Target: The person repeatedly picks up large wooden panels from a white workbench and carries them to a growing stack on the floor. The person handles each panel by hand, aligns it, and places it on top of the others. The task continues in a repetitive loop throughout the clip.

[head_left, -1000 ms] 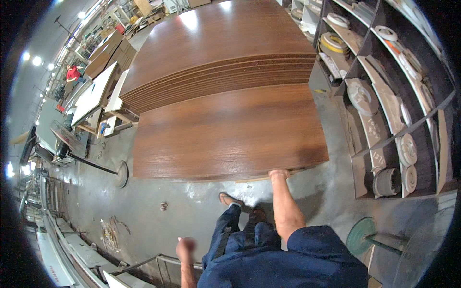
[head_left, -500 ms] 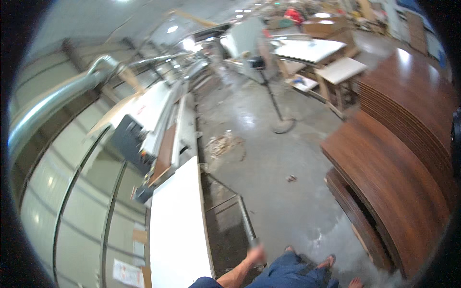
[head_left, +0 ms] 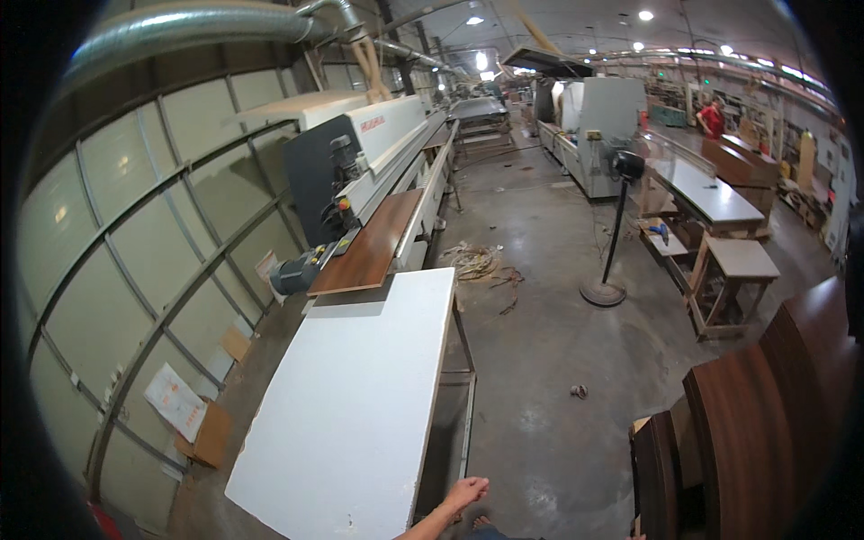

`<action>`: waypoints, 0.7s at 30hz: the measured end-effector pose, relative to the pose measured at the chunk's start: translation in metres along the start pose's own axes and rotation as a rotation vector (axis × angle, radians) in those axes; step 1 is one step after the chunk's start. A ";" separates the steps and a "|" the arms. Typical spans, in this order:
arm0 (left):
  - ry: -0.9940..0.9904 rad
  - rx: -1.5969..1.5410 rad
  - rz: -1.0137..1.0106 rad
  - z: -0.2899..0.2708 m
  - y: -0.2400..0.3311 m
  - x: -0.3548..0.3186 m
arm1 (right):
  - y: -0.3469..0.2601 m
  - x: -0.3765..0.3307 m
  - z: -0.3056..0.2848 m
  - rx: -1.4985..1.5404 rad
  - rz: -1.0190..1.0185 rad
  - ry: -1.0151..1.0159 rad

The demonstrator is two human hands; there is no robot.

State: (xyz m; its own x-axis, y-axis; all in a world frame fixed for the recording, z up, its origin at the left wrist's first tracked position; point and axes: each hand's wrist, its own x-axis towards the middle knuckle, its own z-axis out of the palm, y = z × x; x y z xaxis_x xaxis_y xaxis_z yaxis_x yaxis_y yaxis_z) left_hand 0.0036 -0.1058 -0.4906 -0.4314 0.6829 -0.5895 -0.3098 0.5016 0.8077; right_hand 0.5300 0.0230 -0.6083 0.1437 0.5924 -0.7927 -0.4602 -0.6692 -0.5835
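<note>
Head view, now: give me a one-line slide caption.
Left hand beside a white tabletop, with a brown panel on the machine beyond.

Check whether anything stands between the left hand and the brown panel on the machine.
Yes, the white-topped table does. The left hand is just off its right edge, near the lower end; the brown panel lies past its far end, on the machine.

place: woodworking workshop | signs: long white machine, metal duct, stacked brown boards
</note>
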 end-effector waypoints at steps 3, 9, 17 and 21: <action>0.069 -0.040 0.126 -0.042 0.035 0.003 | 0.000 -0.005 0.072 -0.104 -0.028 -0.161; 0.140 -0.335 0.219 -0.117 0.082 0.013 | 0.024 -0.033 0.172 -0.506 0.087 -0.271; 0.443 -0.543 0.381 -0.265 0.126 0.072 | 0.049 -0.064 0.215 -0.714 0.082 -0.197; 0.506 -0.773 0.442 -0.354 0.171 0.124 | 0.034 -0.072 0.233 -0.809 -0.021 -0.200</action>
State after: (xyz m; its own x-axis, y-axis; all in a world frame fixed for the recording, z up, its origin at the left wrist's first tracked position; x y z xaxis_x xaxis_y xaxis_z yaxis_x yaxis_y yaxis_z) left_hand -0.4033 -0.1234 -0.4239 -0.8912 0.3297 -0.3115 -0.4205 -0.3429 0.8400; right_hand 0.2999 0.0621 -0.5301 -0.0480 0.6260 -0.7784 0.3237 -0.7275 -0.6050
